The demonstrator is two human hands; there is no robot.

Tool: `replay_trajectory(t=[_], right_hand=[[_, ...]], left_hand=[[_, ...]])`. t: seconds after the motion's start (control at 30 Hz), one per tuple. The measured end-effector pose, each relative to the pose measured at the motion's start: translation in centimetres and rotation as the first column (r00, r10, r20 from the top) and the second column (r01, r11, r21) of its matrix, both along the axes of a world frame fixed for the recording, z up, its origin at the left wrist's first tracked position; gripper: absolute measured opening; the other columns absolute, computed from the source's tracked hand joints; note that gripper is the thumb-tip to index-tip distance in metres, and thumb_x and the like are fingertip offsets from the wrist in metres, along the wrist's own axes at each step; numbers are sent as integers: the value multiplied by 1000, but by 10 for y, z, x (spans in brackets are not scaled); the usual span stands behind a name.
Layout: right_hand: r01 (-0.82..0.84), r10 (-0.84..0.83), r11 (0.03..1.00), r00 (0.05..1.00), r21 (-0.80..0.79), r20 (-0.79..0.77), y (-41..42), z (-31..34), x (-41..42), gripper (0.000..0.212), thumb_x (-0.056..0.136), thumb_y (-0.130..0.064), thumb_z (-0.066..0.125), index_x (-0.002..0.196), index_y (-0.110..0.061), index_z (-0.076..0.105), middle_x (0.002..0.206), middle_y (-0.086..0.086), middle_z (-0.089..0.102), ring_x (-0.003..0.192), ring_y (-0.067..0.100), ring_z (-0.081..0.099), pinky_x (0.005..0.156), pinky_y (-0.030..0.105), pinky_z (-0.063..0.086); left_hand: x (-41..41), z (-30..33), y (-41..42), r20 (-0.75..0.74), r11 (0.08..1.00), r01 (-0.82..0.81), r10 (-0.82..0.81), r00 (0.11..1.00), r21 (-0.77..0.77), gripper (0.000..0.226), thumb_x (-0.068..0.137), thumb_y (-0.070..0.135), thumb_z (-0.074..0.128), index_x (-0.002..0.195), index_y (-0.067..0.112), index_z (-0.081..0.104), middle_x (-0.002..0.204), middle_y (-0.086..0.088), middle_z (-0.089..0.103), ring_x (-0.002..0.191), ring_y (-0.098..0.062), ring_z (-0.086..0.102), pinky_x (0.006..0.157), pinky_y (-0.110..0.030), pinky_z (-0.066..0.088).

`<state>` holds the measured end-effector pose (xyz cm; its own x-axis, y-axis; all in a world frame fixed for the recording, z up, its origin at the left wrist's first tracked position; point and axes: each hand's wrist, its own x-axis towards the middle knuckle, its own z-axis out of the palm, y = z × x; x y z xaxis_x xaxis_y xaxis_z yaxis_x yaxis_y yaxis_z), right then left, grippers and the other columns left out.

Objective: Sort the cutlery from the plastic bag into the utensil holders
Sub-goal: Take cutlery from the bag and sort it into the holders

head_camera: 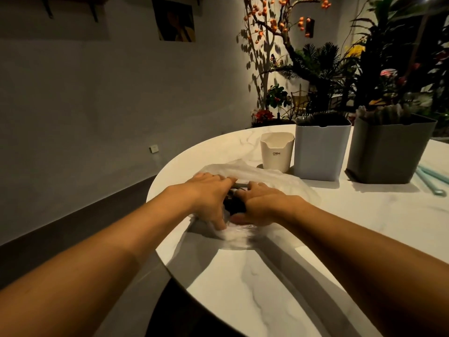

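Left hand (pixel 209 193) and right hand (pixel 262 203), fingers grasping plastic bag (pixel 255 173), dark cutlery (pixel 234 205) mostly hidden

Both bare forearms reach forward from the lower corners of the view and converge near the middle, wrists close together. The left hand (pixel 209 193) lies palm down, knuckles up, its fingers spread and bent downward, with the thumb pointing down toward the near side and pressing into thin plastic. The right hand (pixel 261 203) sits just beside it, also palm down, fingers curled forward and under, thumb tucked low toward the left hand's thumb. The two hands nearly touch, with a small dark gap between them. Both seem to grip something between them, though what the fingertips hold is hidden.
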<state>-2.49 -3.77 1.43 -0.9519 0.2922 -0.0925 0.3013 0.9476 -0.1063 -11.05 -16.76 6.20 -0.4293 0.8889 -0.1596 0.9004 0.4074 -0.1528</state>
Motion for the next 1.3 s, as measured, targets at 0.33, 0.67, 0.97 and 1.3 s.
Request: replay_trajectory(t=[0.33, 0.67, 0.97, 1.3], right_hand=[[-27, 39, 972, 998, 232, -47, 11, 26, 36, 37, 94, -15, 54, 131, -12, 48, 117, 11, 61, 96, 26, 57, 72, 32, 44], [53, -53, 999, 992, 0, -117, -3, 5, 25, 24, 91, -42, 61, 105, -24, 54, 106, 6, 57, 93, 22, 50, 82, 33, 44], [-29, 38, 991, 997, 134, -64, -16, 26, 26, 42, 93, -44, 58, 122, -14, 56, 100, 2, 56, 96, 23, 57, 86, 36, 47], [56, -62, 984, 997, 170, 34, -1, 50, 26, 18, 97, -10, 51, 113, -8, 59, 73, 1, 45, 67, 15, 46, 72, 29, 39]], left_hand=[[0, -2, 13, 165, 945, 97, -154, 974, 312, 117, 68, 46, 89, 157, 39, 13, 158, 7, 33, 144, -20, 31, 116, -38, 32], [6, 0, 20, 80, 960, 121, -146, 986, 253, 125, 62, 55, 90, 157, 40, 10, 159, 6, 31, 145, -23, 30, 117, -46, 35], [3, -9, 13, 69, 973, 75, -92, 993, 221, 120, 71, 52, 85, 158, 37, 4, 162, 3, 26, 147, -25, 27, 116, -43, 34], [13, -10, 19, 84, 946, 85, -117, 990, 311, 119, 76, 42, 85, 157, 42, -1, 164, 3, 19, 148, -25, 23, 116, -43, 32]])
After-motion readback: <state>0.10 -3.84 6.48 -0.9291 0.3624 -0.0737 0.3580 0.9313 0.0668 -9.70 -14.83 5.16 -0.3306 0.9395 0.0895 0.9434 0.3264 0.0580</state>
